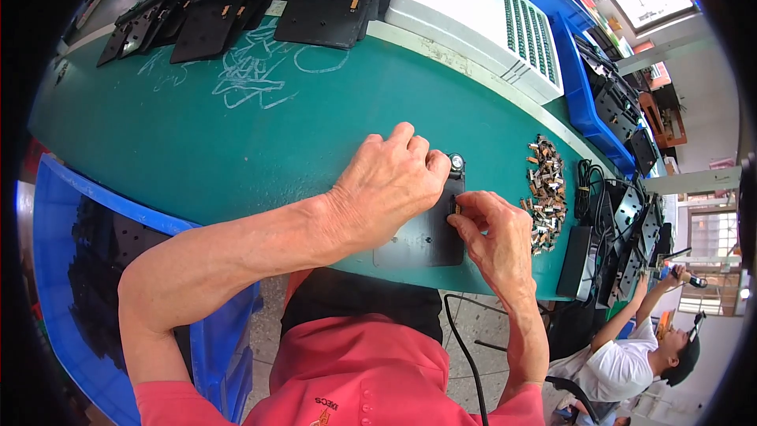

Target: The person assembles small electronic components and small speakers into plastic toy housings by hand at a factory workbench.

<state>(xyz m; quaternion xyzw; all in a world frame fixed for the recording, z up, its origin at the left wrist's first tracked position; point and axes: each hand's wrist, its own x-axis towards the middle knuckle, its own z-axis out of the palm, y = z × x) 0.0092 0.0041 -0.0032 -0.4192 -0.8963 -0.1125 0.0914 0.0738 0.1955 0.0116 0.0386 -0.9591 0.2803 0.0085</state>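
A flat black plate (426,238) with small holes lies near the front edge of the green table, below my hands. My left hand (394,181) is closed with its fingers curled at the plate's far end, beside a round shiny fitting (456,162); its fingertips are mostly hidden. At the plate's right edge, the thumb and index finger of my right hand (501,237) pinch a small black and copper-coloured part (456,207) against it. Right of that hand lies a heap of small metal and copper-coloured parts (548,189).
Black plates (323,16) stand along the table's far left. A white foam tray (453,8) with rows of small green pieces lies behind the ledge. Blue bins (587,102) sit right and left. Cables and black parts (623,221) crowd the right end; a co-worker (623,363) holds a tool there.
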